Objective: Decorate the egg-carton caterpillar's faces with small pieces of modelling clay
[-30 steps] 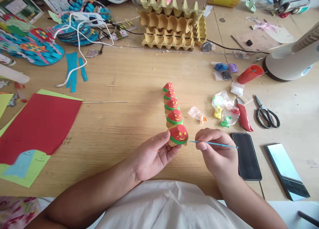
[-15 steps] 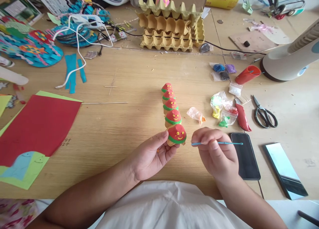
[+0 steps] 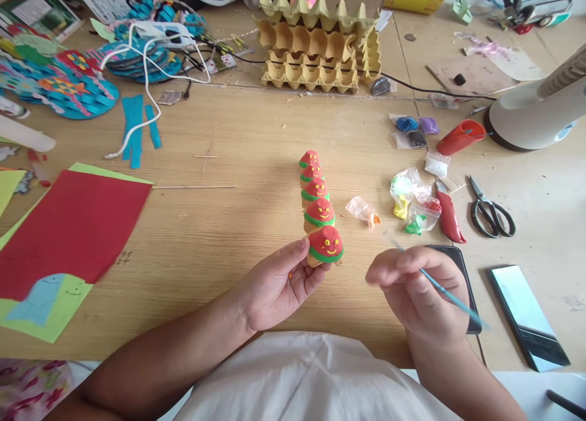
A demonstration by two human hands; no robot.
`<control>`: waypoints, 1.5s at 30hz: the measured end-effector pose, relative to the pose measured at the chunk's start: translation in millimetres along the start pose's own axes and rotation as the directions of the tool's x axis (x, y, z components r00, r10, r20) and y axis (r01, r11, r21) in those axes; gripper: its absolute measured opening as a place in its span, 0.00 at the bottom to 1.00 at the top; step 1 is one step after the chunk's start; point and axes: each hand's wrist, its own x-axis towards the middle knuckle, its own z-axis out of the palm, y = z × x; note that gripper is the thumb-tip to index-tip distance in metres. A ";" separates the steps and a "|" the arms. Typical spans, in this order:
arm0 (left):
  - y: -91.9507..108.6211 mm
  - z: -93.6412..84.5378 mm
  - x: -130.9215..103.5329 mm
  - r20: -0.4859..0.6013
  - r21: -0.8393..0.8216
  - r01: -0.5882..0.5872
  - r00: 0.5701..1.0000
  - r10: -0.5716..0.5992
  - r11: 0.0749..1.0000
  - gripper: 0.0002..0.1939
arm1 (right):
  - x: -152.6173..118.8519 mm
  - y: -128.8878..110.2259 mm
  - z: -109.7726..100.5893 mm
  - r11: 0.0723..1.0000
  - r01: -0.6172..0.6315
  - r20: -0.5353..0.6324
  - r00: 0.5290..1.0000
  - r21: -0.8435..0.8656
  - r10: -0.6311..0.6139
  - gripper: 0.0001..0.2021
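Observation:
My left hand (image 3: 279,284) grips the near end of an egg-carton strip (image 3: 319,212), thumb on its side and fingers below. Several cups of the strip run away from me, each capped in red clay with a green band and a yellow smiling face. In my right hand (image 3: 423,293), a thin blue clay-modelling stick (image 3: 451,296) is pinched between thumb and fingers. It slants from upper left to lower right and is slightly blurred, apart from the strip. An orange clay bag (image 3: 364,212) lies just right of the strip.
Right of the strip lie clay bags (image 3: 414,207), a red-handled cutter (image 3: 449,216), scissors (image 3: 491,210), a red cup (image 3: 460,137) and two phones (image 3: 526,317). Egg cartons (image 3: 311,46) stack at the back. Red paper (image 3: 86,226) and a white cable (image 3: 146,73) are leftward.
My right hand has moved right, away from the strip, and the blue stick has turned from nearly level to slanted. My left hand still grips the strip in about the same place.

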 end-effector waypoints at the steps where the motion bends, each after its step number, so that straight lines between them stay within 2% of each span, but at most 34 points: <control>1: 0.0 -0.4 0.2 0.002 0.002 0.004 1.000 -0.004 1.000 0.08 | -0.8 1.1 0.1 1.000 0.025 0.016 1.000 -0.016 -0.025 0.09; 6: 0.5 0.4 -0.1 -0.007 -0.001 0.003 1.000 -0.003 1.000 0.08 | -0.8 6.7 2.6 0.949 0.160 0.013 0.987 -0.271 -0.163 0.12; 11: 3.0 3.0 -2.3 -0.005 -0.037 0.032 0.999 -0.032 0.999 0.10 | 0.0 7.1 5.6 0.853 0.270 0.156 0.962 -0.447 -0.222 0.10; 17: 4.2 4.2 -3.4 -0.053 -0.059 0.045 0.997 -0.048 0.997 0.06 | 2.3 12.5 8.9 0.868 0.206 0.147 0.977 -0.453 -0.155 0.12; 23: 4.0 6.0 -3.4 -0.075 -0.053 0.053 0.996 -0.057 0.997 0.09 | 5.9 14.6 12.7 0.810 0.203 0.057 0.977 -0.550 -0.206 0.09; 27: 2.7 4.9 -3.4 -0.057 -0.034 0.030 0.998 -0.032 0.999 0.11 | 5.9 11.3 11.9 0.806 0.229 0.065 0.971 -0.546 -0.232 0.12; 37: -4.8 -2.6 -0.1 0.017 0.039 -0.005 1.000 0.004 0.999 0.12 | -1.3 9.6 15.0 0.911 0.213 0.056 0.977 -0.352 -0.207 0.16; 45: -9.2 -7.5 2.2 0.095 0.073 -0.016 0.995 0.009 0.997 0.11 | -2.0 12.8 23.2 0.883 0.270 0.107 0.963 -0.384 -0.248 0.13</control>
